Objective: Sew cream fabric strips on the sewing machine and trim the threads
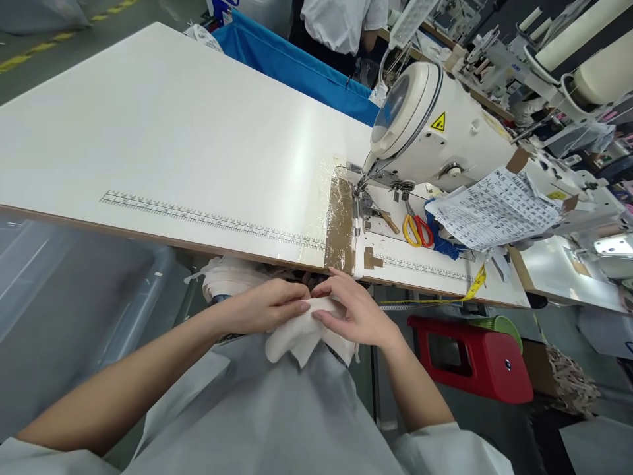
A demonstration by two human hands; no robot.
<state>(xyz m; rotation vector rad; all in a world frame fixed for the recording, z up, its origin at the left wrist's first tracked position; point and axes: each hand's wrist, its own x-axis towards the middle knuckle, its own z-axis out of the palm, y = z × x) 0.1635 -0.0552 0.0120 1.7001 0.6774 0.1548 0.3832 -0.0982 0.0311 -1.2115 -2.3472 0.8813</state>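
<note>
A piece of white fabric (297,336) hangs between my two hands, just off the front edge of the sewing table (222,132). My left hand (277,305) pinches its upper edge between thumb and fingers. Close beside it, my right hand (353,307) grips the same fabric, thumb below and fingers above. The fabric's lower end drapes over my lap. A pile of pale fabric (230,277) lies to the left, partly under the table edge. Beyond my hands stands the sewing machine (440,125), with its needle area near the brown-taped strip (340,224).
Yellow-and-red scissors (417,229) and a written paper sheet (497,208) are by the machine. A yellow tape measure (475,284) hangs over the table edge. A red stool (469,359) stands below right. Behind the table are a blue bin (297,66) and another person (339,26).
</note>
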